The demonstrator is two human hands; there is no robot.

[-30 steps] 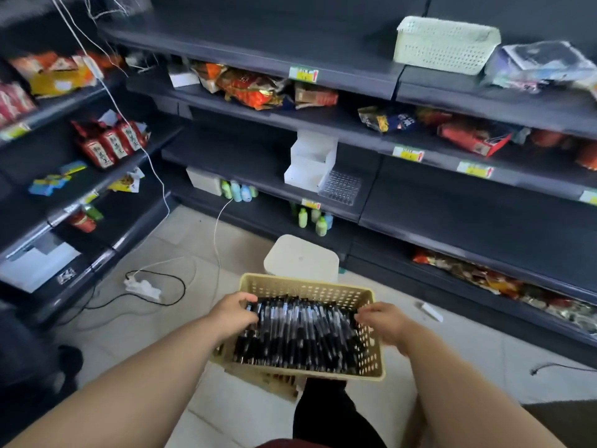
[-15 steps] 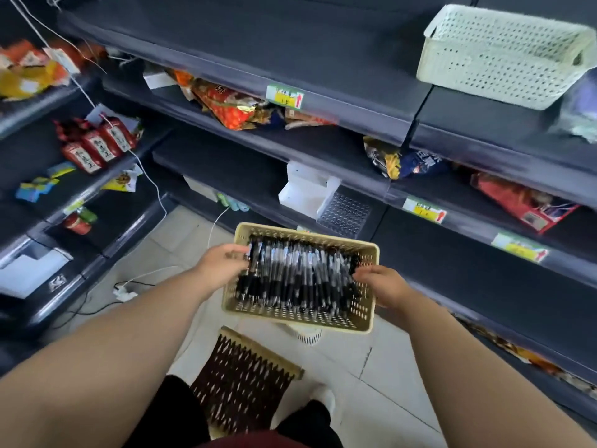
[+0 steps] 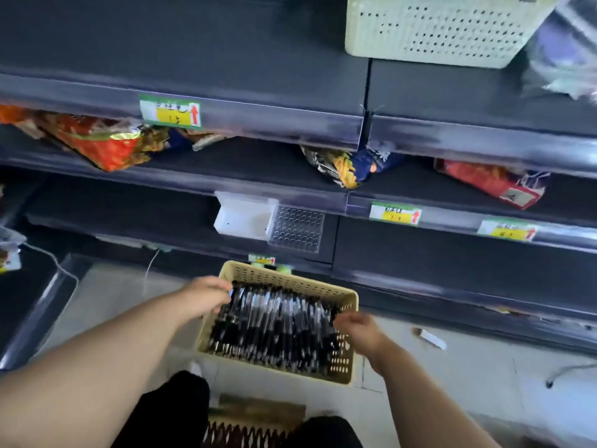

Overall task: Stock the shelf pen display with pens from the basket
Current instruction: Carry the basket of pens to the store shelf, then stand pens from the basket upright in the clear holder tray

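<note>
A tan perforated basket [image 3: 290, 279] full of black pens [image 3: 274, 328] hangs in the air in front of the dark shelving. My left hand [image 3: 206, 297] grips its left rim and my right hand [image 3: 357, 328] grips its right rim. Above the basket, on the third shelf, stands the pen display: a white box [image 3: 242, 218] with a clear holed pen tray [image 3: 297, 229] beside it, holding no pens that I can see.
Snack bags [image 3: 103, 143] lie on the shelf above the display. A pale green basket [image 3: 436, 27] sits on the top shelf. A woven stool [image 3: 255, 421] stands at my feet. A white cable [image 3: 58, 265] runs down the left shelves to the tiled floor.
I have stood up with the basket in both hands, lifting it off the stool and closer to the shelves. The view has swung upward toward the pen display.
</note>
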